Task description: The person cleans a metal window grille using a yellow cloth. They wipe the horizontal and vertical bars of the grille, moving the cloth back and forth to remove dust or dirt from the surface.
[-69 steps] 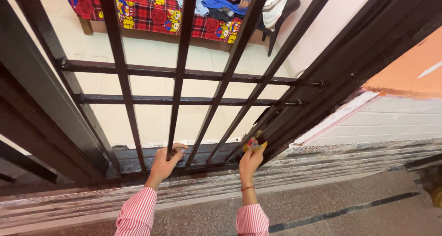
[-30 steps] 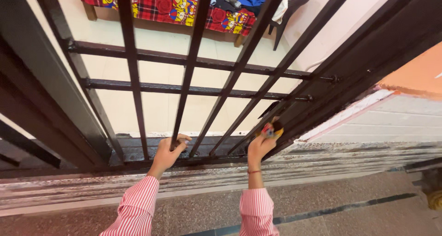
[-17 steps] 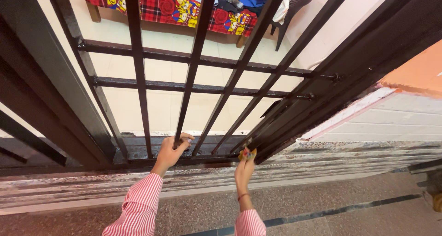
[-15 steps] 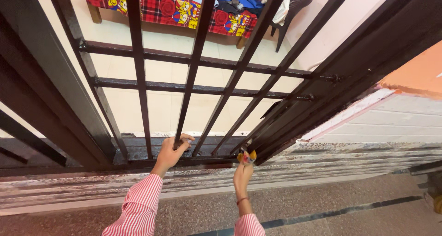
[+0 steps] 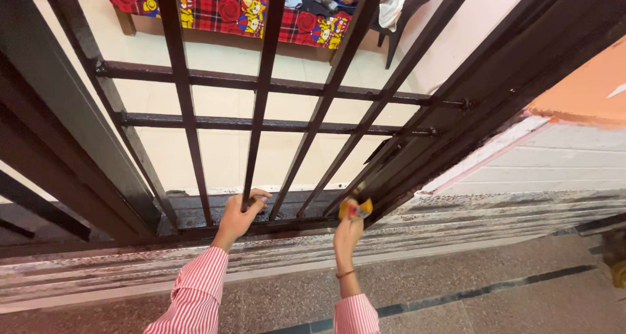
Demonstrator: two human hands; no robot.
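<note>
Dark-painted iron makes up the gate [image 5: 313, 106], whose upright bars and two crossbars fill most of the view. The left hand [image 5: 237, 218] has its fingers curled tight around the foot of one upright bar [image 5: 251, 158], just above the gate's bottom rail [image 5: 195, 220]. To its right, the right hand [image 5: 347, 235] pinches a small yellow and red cloth [image 5: 355, 209] between thumb and fingertips, held against the lower end of the slanting bars near the gate's right frame [image 5: 450, 132]. Both wrists come out of red-and-white striped sleeves [image 5: 192, 295]; a thin band circles the right wrist. Below the gate runs a worn stone sill [image 5: 456, 226] and a speckled floor [image 5: 489, 308]. Beyond the bars, far off, stands a bed with a red checked cover [image 5: 222, 8].
</note>
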